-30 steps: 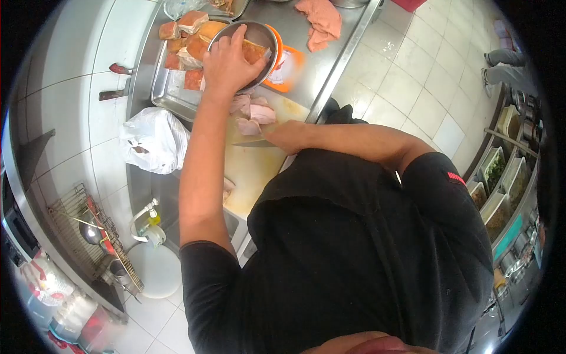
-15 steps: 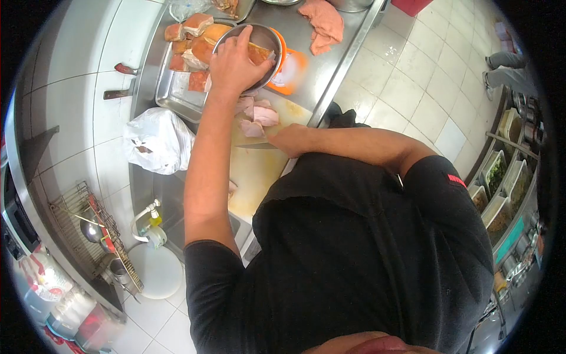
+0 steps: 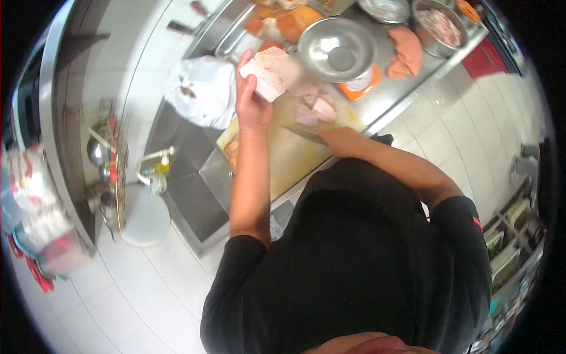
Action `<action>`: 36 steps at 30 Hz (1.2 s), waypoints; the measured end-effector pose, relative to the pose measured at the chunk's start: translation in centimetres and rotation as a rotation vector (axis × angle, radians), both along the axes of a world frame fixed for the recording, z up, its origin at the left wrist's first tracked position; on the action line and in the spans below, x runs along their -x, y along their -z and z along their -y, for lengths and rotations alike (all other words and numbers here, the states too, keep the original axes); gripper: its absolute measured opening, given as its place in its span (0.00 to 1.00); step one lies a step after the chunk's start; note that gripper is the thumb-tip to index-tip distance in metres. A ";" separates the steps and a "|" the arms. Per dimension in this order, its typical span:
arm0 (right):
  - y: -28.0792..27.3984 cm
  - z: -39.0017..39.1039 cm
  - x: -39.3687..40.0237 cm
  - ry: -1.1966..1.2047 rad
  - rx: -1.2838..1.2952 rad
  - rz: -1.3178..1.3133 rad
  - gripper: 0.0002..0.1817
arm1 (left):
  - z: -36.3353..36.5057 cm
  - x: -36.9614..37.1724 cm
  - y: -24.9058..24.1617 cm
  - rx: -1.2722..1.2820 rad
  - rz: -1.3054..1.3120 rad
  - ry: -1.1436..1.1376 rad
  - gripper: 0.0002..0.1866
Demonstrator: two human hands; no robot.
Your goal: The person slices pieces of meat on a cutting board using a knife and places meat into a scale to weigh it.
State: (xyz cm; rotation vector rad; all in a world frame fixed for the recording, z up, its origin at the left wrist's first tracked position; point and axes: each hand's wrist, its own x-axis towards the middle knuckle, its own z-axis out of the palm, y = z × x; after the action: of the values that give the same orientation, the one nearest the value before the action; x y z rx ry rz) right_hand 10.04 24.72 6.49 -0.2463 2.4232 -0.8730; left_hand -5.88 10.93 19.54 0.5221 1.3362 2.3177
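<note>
My left hand (image 3: 252, 105) is closed around a thick block of pale pork (image 3: 268, 72), raised over the far end of the yellowish cutting board (image 3: 298, 154). Just to its right, a steel bowl (image 3: 339, 50) sits on an orange scale (image 3: 361, 84). Low over the board, my right hand (image 3: 341, 141) grips a knife; its handle is hidden in the fist and its blade (image 3: 302, 131) points left. Several cut pieces of pale meat (image 3: 315, 111) lie on the board beside the blade.
Browned pork chunks (image 3: 289, 22) fill a metal tray at the back. A white plastic bag (image 3: 203, 91) stands left of the board, above the sink (image 3: 191, 194). An orange-pink cloth (image 3: 404, 53) and a pot of meat (image 3: 437, 28) are at the right.
My left hand has left the bowl with the pork block and moved toward me over the board. The bowl's inside now shows bare. My right hand stays by the cut pieces. The view has turned.
</note>
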 end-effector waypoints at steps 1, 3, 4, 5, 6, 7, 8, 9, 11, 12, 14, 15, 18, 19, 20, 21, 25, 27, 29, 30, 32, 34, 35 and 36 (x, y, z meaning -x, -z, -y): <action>0.1 0.1 0.2 -0.004 -0.026 0.017 0.23 | 1.5 -0.3 0.6 -0.078 0.087 -0.034 0.38; 0.2 0.4 0.4 0.003 -0.047 -0.008 0.22 | 4.4 -0.9 2.3 -0.150 0.157 -0.089 0.36; 0.2 0.4 0.4 0.009 -0.061 -0.017 0.22 | 5.4 -1.5 2.5 -0.151 0.178 -0.126 0.36; 0.3 0.5 0.4 -0.006 -0.068 -0.012 0.21 | 6.3 -2.2 2.9 -0.153 0.202 -0.160 0.36; 0.3 0.5 0.5 -0.018 -0.076 -0.004 0.21 | 7.1 -2.9 3.2 -0.156 0.229 -0.192 0.36; 0.3 0.5 0.7 -0.026 -0.087 0.004 0.20 | 7.9 -3.5 3.7 -0.150 0.247 -0.221 0.36; 0.3 0.7 0.7 -0.028 -0.101 0.009 0.20 | 8.6 -4.0 4.2 -0.150 0.260 -0.237 0.36; 0.0 0.9 0.7 -0.026 -0.116 0.013 0.19 | 9.2 -4.5 4.7 -0.150 0.272 -0.250 0.36; -0.8 1.1 0.7 -0.044 -0.160 0.036 0.18 | 10.1 -5.3 5.9 -0.145 0.288 -0.289 0.35; -0.7 1.2 0.7 -0.039 -0.163 0.030 0.18 | 10.3 -5.6 6.6 -0.140 0.290 -0.313 0.36; -0.3 1.4 0.5 -0.028 -0.171 0.018 0.18 | 11.0 -6.1 7.6 -0.074 0.226 -0.343 0.36; -0.1 1.5 0.3 -0.025 -0.171 0.017 0.18 | 11.3 -6.4 8.0 -0.012 0.161 -0.349 0.36; 0.4 1.5 0.0 -0.009 -0.178 0.010 0.17 | 12.2 -7.0 9.3 0.196 -0.004 -0.369 0.38; 0.4 1.6 -0.1 -0.002 -0.180 0.008 0.17 | 12.4 -7.4 10.0 0.271 -0.052 -0.377 0.39; 0.4 1.7 -0.2 0.004 -0.182 0.005 0.16 | 12.5 -7.6 11.1 0.300 -0.108 -0.391 0.39; 0.5 1.8 -0.4 0.010 -0.186 -0.005 0.15 | 12.6 -7.8 12.6 0.331 -0.163 -0.407 0.40; 0.5 2.4 -0.8 0.023 -0.206 -0.035 0.13 | 13.0 -10.5 17.4 0.520 -0.275 -0.474 0.41; 0.7 2.5 -0.9 0.026 -0.216 -0.047 0.13 | 13.9 -12.5 18.7 0.794 -0.487 -0.461 0.42; 1.2 2.6 -0.9 0.030 -0.221 -0.064 0.13 | 14.4 -14.3 19.6 0.934 -0.617 -0.451 0.45; 1.0 2.7 -0.8 0.020 -0.224 -0.069 0.13 | 14.3 -14.7 19.3 0.930 -0.601 -0.464 0.45; 0.5 2.8 -0.7 -0.002 -0.229 -0.077 0.13 | 14.3 -15.4 18.5 0.926 -0.568 -0.493 0.45; -0.5 3.2 -0.3 0.007 -0.226 -0.077 0.12 | 14.3 -15.5 18.3 0.940 -0.608 -0.512 0.46; -1.0 3.4 -0.1 0.014 -0.225 -0.078 0.12 | 14.2 -15.5 18.2 0.946 -0.629 -0.520 0.46; -1.4 3.6 0.2 0.028 -0.195 -0.129 0.11 | 14.2 -15.4 18.1 0.952 -0.622 -0.520 0.46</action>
State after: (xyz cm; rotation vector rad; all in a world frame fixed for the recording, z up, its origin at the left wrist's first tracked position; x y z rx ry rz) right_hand 9.89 21.17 7.87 -0.2006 2.6166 -0.6436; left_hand 9.53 -3.30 1.48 0.6191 2.8890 1.5241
